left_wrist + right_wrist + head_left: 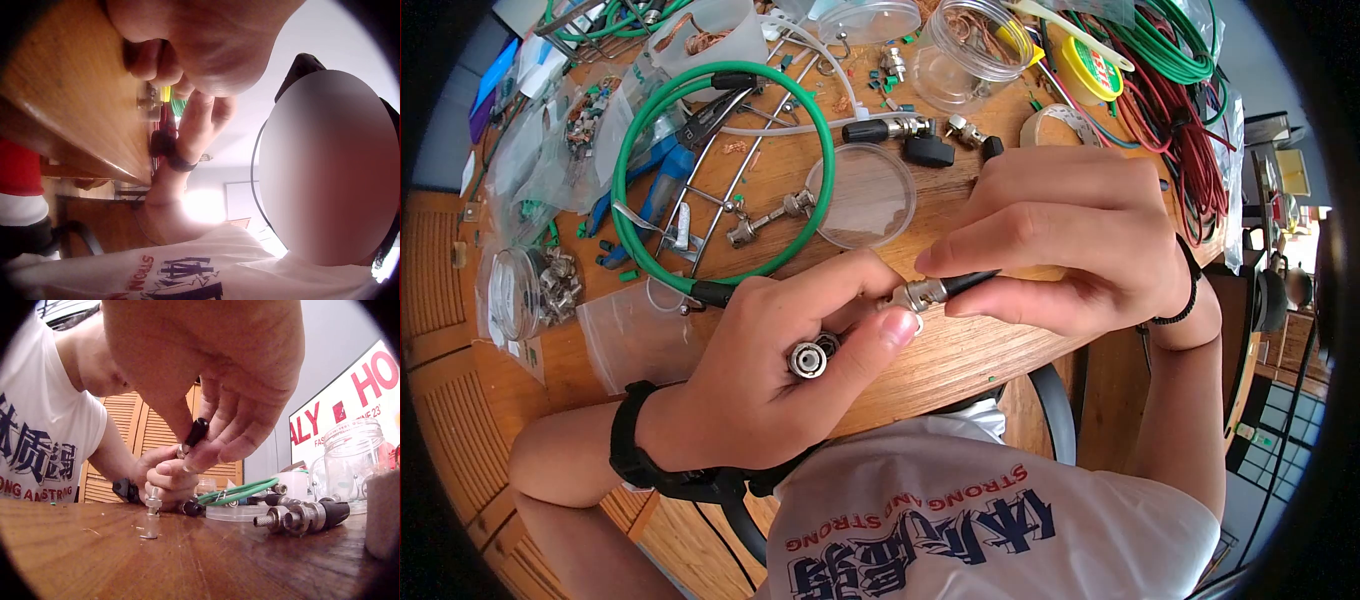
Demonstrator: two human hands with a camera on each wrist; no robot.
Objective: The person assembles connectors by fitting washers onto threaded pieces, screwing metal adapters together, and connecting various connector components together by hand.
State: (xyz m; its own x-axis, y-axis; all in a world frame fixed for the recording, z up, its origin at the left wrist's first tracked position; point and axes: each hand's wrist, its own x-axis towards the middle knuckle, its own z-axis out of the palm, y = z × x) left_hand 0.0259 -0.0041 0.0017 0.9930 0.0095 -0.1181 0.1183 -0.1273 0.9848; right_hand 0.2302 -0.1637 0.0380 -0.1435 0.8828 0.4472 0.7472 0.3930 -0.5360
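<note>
In the head view my left hand (785, 340) pinches the metal body of a BNC connector (918, 296) between thumb and index finger. A second BNC connector (808, 359) pokes out of that palm, its open end facing up. My right hand (1070, 240) grips the connector's black boot (972, 283) between thumb and fingers, from the right. Seen from the right wrist, the boot (198, 431) tilts down toward the left fingertips. Below the hands in that view, a small metal connector (153, 503) stands upright close to the tabletop. Fingers partly hide the joined parts.
A coiled green cable (830, 180), clear round lid (865, 195) and metal wire rack (730, 170) lie beyond the hands. Blue-handled pliers (665, 185), loose connectors (885, 128), a clear jar (960, 75), tape roll (1055, 127) and red wires (1195, 170) crowd the wooden table (960, 360).
</note>
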